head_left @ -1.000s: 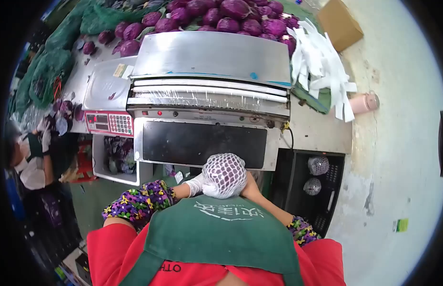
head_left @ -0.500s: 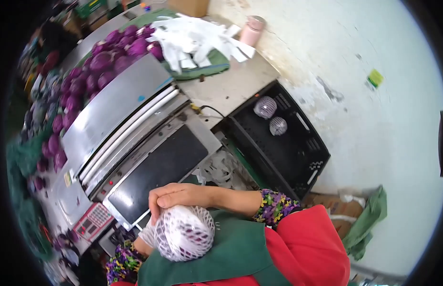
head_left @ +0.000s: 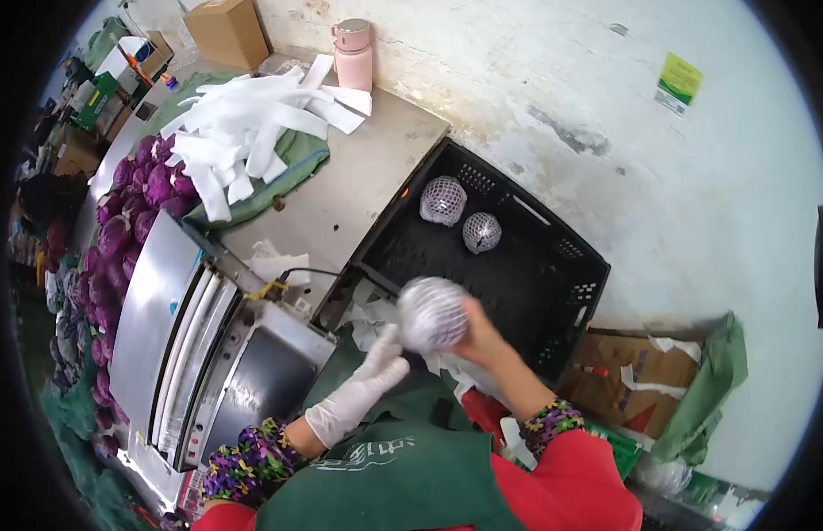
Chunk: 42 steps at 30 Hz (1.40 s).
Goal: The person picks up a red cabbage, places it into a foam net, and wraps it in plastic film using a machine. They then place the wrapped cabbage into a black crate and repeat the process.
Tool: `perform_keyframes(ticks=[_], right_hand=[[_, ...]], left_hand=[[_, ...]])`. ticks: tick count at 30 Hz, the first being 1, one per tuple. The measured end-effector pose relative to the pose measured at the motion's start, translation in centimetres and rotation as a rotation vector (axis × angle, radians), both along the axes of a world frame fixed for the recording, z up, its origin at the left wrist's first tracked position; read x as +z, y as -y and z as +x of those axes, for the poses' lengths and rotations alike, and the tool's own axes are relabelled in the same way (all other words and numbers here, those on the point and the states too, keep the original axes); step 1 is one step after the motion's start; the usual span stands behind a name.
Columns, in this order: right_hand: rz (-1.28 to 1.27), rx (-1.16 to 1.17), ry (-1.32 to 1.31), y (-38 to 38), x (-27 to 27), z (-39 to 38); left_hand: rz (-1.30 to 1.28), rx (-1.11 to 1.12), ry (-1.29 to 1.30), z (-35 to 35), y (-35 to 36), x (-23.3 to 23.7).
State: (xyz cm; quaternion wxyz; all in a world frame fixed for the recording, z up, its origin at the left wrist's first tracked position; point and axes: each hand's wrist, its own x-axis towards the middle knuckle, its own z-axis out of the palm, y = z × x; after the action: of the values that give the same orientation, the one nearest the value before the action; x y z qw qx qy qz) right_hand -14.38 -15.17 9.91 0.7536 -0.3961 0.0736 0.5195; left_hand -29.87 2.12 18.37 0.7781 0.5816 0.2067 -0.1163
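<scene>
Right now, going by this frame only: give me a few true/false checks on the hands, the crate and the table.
1. The right hand has its grip on a netted cabbage. True.
2. The black crate holds four netted heads. False: two netted heads lie in it.
3. The left hand is gloved and holds nothing. True.
4. The pink bottle lies inside the crate. False: it stands upright on the table, by the wall.

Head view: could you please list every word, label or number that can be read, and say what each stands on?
No text reads clearly here.
Apron: white print, upside down and blurred, unreadable.
Sticker on the wall: yellow-green, print too small to read.
</scene>
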Motion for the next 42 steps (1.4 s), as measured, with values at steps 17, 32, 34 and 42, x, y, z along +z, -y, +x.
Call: perform_keyframes(ticks=[17, 32, 34, 42], right_hand=[[-0.731, -0.285, 1.462, -12.1, -7.1, 20.2], [0.207, 0.475, 2.753, -53.0, 1.5, 10.8], [0.051, 0.439, 2.73, -53.1, 3.8, 8.7], [0.057, 0.661, 2.972, -54.3, 7.1, 8.1]], left_hand=[[0.136, 0.639, -0.102, -6.9, -9.4, 3.0], [1.954, 0.357, -0.254, -16.0, -48.9, 5.2], [1.978, 0.296, -0.247, -14.6, -53.9, 3.9], [1.665, 0.338, -0.226, -10.6, -61.8, -0.8]])
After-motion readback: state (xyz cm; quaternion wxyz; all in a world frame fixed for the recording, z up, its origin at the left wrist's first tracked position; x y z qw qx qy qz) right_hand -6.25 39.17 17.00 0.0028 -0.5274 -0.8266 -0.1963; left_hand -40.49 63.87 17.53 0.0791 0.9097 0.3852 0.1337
